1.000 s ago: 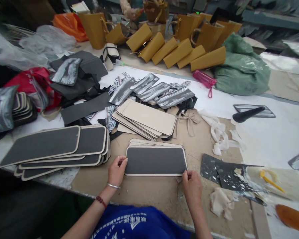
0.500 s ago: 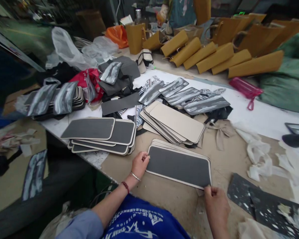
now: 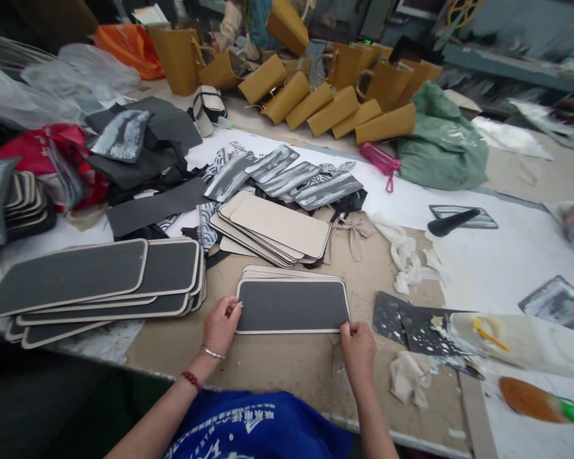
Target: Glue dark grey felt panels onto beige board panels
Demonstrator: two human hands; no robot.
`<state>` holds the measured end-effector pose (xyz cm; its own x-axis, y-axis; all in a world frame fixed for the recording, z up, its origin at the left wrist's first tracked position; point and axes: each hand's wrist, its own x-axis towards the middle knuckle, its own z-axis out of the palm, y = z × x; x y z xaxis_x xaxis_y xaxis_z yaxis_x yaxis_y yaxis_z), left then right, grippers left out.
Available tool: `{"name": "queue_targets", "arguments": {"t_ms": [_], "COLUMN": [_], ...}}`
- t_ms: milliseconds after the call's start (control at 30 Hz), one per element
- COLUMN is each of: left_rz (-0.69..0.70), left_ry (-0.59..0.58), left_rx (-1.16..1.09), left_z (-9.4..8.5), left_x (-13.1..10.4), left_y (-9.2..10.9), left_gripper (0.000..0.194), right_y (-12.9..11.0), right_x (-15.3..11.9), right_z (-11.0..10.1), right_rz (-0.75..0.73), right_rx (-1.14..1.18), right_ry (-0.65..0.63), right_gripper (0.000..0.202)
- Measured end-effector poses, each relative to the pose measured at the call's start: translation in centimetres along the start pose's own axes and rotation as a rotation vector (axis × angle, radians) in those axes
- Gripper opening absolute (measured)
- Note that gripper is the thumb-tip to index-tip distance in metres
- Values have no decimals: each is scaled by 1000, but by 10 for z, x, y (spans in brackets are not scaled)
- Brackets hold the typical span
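Note:
A dark grey rectangular panel with a cream border (image 3: 291, 307) lies on top of a small stack of similar panels, whose pale edges show behind it. My left hand (image 3: 222, 324) pinches its left edge, fingers closed. At the lower right corner, my right hand (image 3: 358, 344) grips the panel between thumb and curled fingers. Just beyond is a pile of cream-faced panels (image 3: 282, 223), fanned out a little. To the left, more grey panels with cream borders (image 3: 76, 271) are stacked unevenly.
Paint-streaked strips (image 3: 277, 175) lie behind the cream pile. Mustard bags (image 3: 316, 105) line the back, near a green plastic bag (image 3: 442, 140) and a pink pouch (image 3: 380, 158). At right are speckled dark sheets (image 3: 411, 325) and an amber bottle with a green cap (image 3: 530, 398). Another person's hand (image 3: 229, 29) shows behind.
The view has swung to the right, bringing the bottle and the right side of the table into sight. Both hands keep their grip on the panel, which now looks more level.

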<state>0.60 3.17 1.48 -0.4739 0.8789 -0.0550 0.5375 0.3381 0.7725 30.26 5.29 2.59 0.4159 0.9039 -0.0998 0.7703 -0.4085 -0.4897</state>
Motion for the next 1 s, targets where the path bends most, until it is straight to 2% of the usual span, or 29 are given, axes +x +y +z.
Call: {"name": "queue_targets", "arguments": {"t_ms": [733,1000], "left_rz": [-2,12], "left_ry": [-1,-11], "left_rx": [26,23], "left_z": [0,-1], "left_x": [-2,-1], "left_y": [4,4], "left_gripper": [10,8], "right_y": [-3,0], "right_x": [4,5], "right_z": [-3,-1], "right_rz": [25,6], "right_rx": [-123,-104], "right_ry": [-80,-61], "right_gripper": [20,23]}}
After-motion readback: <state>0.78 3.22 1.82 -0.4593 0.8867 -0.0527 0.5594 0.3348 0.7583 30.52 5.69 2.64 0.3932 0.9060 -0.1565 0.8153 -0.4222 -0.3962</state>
